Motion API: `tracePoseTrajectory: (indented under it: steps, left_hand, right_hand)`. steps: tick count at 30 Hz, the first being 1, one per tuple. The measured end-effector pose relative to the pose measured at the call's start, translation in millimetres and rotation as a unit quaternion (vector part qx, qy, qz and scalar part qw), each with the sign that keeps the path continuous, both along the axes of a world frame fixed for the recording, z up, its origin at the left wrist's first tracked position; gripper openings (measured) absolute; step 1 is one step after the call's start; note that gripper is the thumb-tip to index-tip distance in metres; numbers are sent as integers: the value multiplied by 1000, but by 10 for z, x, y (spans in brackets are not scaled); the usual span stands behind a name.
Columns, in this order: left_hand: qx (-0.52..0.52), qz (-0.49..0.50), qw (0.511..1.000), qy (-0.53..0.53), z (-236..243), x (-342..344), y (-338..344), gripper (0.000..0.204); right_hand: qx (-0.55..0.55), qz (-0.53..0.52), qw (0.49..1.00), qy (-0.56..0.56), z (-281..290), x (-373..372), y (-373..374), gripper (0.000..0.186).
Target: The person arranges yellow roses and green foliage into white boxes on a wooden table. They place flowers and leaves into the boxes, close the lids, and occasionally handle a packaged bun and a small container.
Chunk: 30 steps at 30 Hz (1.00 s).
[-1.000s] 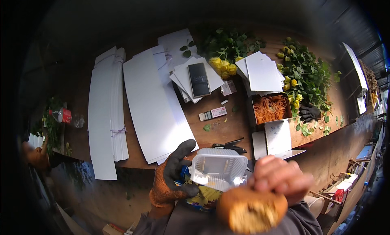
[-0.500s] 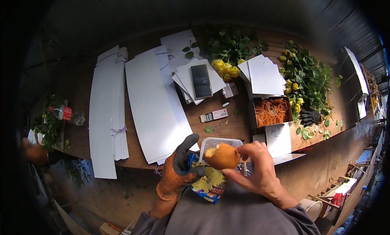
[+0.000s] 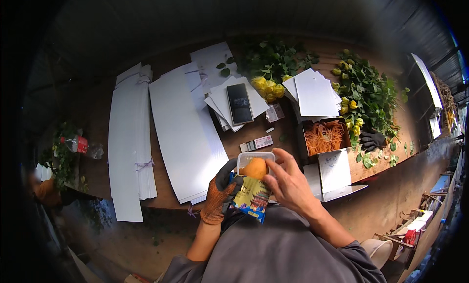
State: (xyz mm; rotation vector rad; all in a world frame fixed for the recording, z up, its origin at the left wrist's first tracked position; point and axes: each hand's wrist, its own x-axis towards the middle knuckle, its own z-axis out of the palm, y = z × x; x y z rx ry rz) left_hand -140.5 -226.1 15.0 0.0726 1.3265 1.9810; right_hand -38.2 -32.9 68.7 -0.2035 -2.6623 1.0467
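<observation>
My left hand, in an orange glove with a dark grey palm, is closed on a yellow and blue wrapper and the near left side of a clear plastic tray. A round brown bun rests in the tray, its lower part behind the wrapper. My bare right hand is at the tray's right side, fingers apart and stretched toward the bun. Whether its fingertips touch the tray rim cannot be made out.
On the wooden table lie long white card stacks, a phone on white cards, and a small box. Farther right are a box of orange rubber bands, yellow roses and a dark glove. A bottle lies left.
The bun has gone from my right hand's grasp down into the tray, and the right fingers have spread. The wrapper and tray have shifted slightly in my left hand.
</observation>
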Motion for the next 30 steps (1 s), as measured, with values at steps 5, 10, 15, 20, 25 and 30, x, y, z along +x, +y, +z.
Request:
tracePoseTrajectory:
  steps: [5,10,15,20,25,30]
  left_hand:
    - [-8,31,999,-21,-565,-160,47,54]
    - [-61,48,996,-48,-1008,-284,234,41]
    - [-119,81,990,-10,-1772,-338,422,24]
    - [-247,60,965,70,-2122,-539,568,24]
    - [-179,103,972,112,-1697,-599,738,22]
    - [-179,82,971,135,-1421,-612,509,42]
  right_hand:
    - [-136,-74,988,8,-138,-93,183,37]
    - [-163,-86,981,-66,-723,54,363,26]
    - [-116,-53,974,-185,-1077,430,348,27]
    - [-20,-35,944,-327,-1220,786,298,44]
    - [-12,-37,935,-352,-1255,814,295,51]
    - [28,-47,945,-321,-1405,797,313,52]
